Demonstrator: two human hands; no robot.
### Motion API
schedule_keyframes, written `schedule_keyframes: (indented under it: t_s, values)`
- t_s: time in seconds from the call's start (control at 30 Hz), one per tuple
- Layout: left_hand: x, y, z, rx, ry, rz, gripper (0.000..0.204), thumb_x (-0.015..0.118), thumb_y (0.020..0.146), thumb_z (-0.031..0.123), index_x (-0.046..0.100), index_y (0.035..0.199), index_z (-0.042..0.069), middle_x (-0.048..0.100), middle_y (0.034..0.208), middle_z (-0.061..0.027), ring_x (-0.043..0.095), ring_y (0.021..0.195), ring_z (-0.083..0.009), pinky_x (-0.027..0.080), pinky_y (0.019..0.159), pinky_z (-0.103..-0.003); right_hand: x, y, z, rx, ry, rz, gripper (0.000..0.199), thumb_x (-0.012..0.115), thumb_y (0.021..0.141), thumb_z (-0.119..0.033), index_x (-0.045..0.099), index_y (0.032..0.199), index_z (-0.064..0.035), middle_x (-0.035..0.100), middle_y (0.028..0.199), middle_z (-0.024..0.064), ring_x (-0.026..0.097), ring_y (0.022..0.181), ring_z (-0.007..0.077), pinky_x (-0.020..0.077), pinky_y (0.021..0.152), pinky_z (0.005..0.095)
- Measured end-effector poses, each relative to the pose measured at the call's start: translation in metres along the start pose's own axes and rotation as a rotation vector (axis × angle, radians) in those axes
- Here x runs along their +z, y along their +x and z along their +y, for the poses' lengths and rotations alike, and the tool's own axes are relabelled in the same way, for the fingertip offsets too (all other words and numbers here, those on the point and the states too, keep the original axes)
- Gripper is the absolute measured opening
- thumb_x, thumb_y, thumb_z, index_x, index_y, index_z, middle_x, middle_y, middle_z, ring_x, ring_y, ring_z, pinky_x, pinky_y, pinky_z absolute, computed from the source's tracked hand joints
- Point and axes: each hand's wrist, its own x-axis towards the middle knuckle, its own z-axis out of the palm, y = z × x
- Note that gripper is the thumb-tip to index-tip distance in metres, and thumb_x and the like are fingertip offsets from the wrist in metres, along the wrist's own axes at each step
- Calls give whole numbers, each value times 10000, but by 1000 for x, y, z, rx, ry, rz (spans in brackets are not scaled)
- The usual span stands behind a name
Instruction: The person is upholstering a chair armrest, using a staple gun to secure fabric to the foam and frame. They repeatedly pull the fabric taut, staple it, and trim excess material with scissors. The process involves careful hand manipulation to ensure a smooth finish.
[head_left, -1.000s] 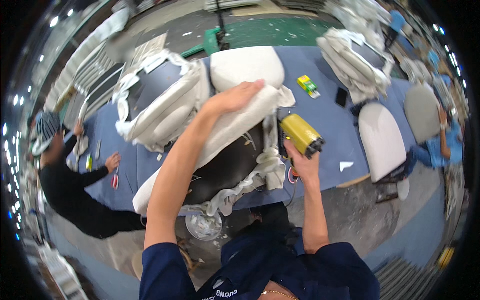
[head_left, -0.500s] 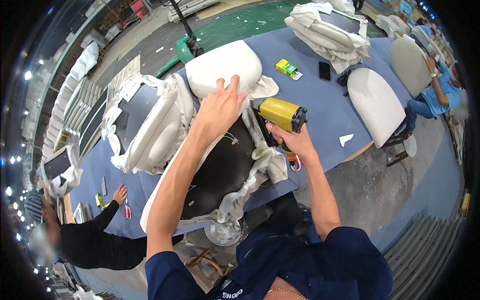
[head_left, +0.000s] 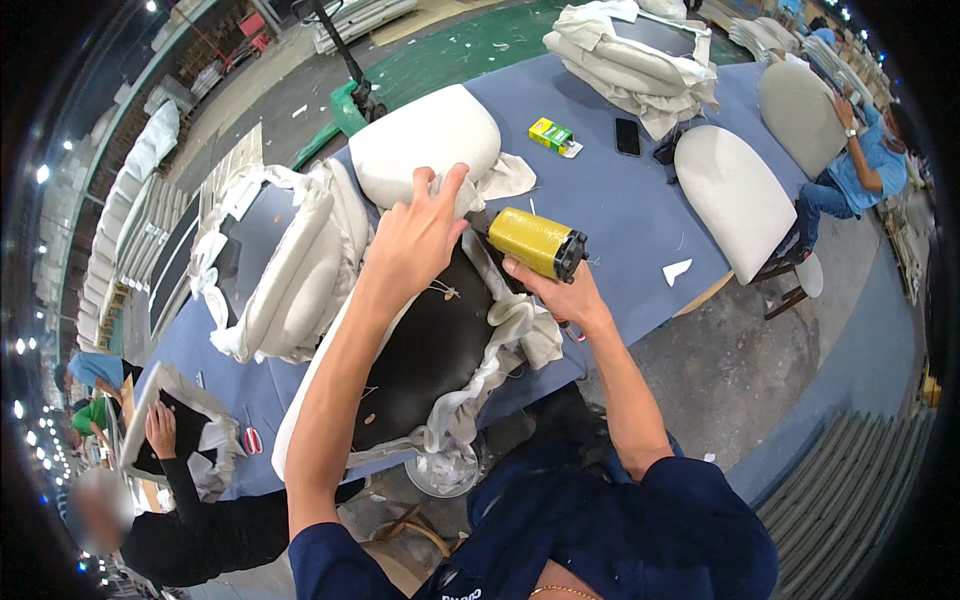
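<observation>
A chair cushion lies face down before me, its black backing (head_left: 415, 365) upward and loose off-white fabric (head_left: 515, 340) bunched around its edge. At its far end my left hand (head_left: 415, 240) pinches the fabric rim. My right hand (head_left: 565, 293) grips a yellow staple gun (head_left: 527, 240), its black nose beside my left fingers at that edge. Whether the nose touches the fabric is hard to see. Just beyond my left hand rests a smooth off-white cushion (head_left: 428, 140).
Stacked covered cushions (head_left: 285, 265) stand left, another stack (head_left: 635, 65) at the far side. A small green-yellow box (head_left: 553, 136) and a phone (head_left: 627, 137) lie on the blue table (head_left: 600, 215). Red-handled scissors (head_left: 253, 440) lie left. People work at both sides; a bin (head_left: 445, 472) stands below.
My right hand has brought the staple gun left, closer to my left hand at the cushion's far edge. The person at the left now has a cushion under their hand. The view has shifted slightly.
</observation>
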Motion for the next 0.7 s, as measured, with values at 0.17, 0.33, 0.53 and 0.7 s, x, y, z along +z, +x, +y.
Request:
schedule_keyframes:
  t_s: [0.17,0.33,0.53,0.7]
  values:
    - [-4,-6,5,60,-21,-13,783,717,829,50,312,1493,151,451,1339,-273,633,899,-507,517,792,-548,4,-8,10,-71,13,-58,487,811,850,-356,692,1188,-26,725,1091,116,684,987,245,510,946,365]
    - [-10,-11,8,46,-3,-94,911,755,801,63,235,1544,150,409,1385,-276,626,977,-496,516,847,-538,12,-16,23,-23,-43,-84,527,817,839,-405,690,1198,-41,698,1121,122,645,1050,246,467,1002,350]
    - [-31,-5,-45,214,-516,-330,755,592,1003,447,279,1571,59,357,1575,-158,431,1403,-308,356,1143,-413,11,-38,11,2,95,5,472,816,860,-340,684,1171,-12,714,1048,85,654,958,179,497,878,327]
    - [4,-3,-59,-194,-747,-230,697,355,1062,561,461,1479,13,476,1511,-161,387,1432,-275,281,1190,-382,14,-37,7,-160,69,73,312,787,898,-195,692,1135,-16,712,938,26,636,781,102,516,700,280]
